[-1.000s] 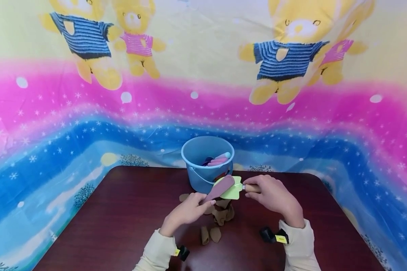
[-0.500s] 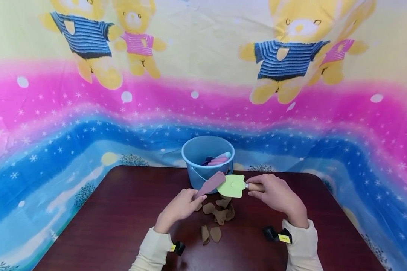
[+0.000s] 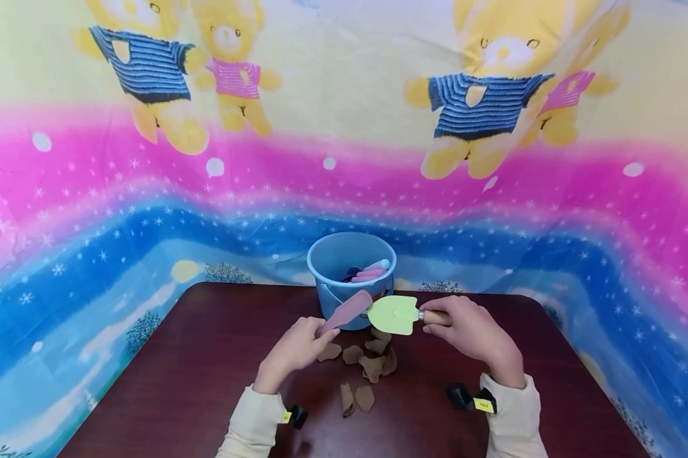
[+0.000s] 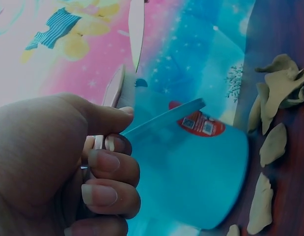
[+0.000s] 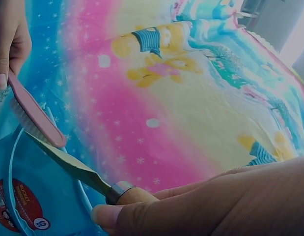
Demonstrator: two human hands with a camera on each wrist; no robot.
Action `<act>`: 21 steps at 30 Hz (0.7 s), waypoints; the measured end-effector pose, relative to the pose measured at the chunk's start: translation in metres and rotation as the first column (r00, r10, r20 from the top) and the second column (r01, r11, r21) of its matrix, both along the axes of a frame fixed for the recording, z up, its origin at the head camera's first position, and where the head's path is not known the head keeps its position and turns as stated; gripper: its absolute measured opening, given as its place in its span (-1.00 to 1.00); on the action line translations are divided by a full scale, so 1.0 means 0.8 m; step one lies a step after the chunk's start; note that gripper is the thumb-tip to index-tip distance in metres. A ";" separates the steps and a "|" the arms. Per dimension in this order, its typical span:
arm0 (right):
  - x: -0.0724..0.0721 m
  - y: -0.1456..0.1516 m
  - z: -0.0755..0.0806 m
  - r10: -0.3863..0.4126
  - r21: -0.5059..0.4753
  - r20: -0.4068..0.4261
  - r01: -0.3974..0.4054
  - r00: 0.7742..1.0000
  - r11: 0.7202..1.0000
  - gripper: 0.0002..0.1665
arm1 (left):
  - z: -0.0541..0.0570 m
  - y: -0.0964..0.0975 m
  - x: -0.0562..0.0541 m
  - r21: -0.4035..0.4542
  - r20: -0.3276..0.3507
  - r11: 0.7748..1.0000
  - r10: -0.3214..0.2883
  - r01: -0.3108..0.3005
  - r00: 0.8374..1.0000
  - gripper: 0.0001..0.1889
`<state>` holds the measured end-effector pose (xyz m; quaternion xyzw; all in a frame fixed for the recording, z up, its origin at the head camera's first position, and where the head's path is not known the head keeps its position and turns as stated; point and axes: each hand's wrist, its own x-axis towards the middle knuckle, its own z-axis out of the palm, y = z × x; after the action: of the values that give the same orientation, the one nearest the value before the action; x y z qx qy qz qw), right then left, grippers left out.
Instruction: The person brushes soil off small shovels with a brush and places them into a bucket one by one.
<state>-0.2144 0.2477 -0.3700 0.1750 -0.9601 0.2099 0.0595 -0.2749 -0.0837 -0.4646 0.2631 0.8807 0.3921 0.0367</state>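
Observation:
My left hand (image 3: 294, 346) grips a pink brush (image 3: 352, 308), its thumb lying along the handle. White bristles (image 5: 30, 122) face the trowel in the right wrist view. My right hand (image 3: 471, 332) holds the wooden handle of a small light green trowel (image 3: 394, 315) between thumb and fingers. Brush head and trowel tip meet or nearly meet in front of the bucket; whether they touch I cannot tell. Below them, several brown flat pieces (image 3: 353, 354), clay-like in look, lie on the table.
A blue bucket (image 3: 333, 299) with a thin handle stands near the table's back edge. Inside it are pink-handled tools (image 3: 369, 275). The dark wooden table (image 3: 195, 381) reaches to a printed cloth (image 3: 332, 191) hung behind and at the sides.
The brush has slid left and toward me, from lying over the trowel blade to its tip. The trowel has shifted a little to the right. Both hands keep their grips.

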 end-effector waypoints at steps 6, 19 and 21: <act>-0.001 0.002 -0.001 -0.011 -0.001 -0.012 0.011 1.000 1.000 -0.72 | 0.006 -0.011 0.000 -0.001 -0.004 1.000 0.018 -0.018 1.000 -0.68; -0.003 0.008 -0.005 0.023 -0.037 -0.071 -0.025 0.997 0.999 -0.80 | 0.003 -0.021 -0.004 -0.041 -0.013 0.999 0.032 -0.033 0.999 -0.71; -0.004 0.008 -0.005 0.024 -0.050 -0.068 -0.027 0.997 0.998 -0.79 | 0.004 -0.022 -0.005 -0.041 -0.010 0.999 0.034 -0.035 0.999 -0.72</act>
<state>-0.2175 0.2544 -0.3736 0.1925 -0.9496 0.2292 0.0934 -0.2786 -0.1011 -0.4618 0.2490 0.8931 0.3734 0.0312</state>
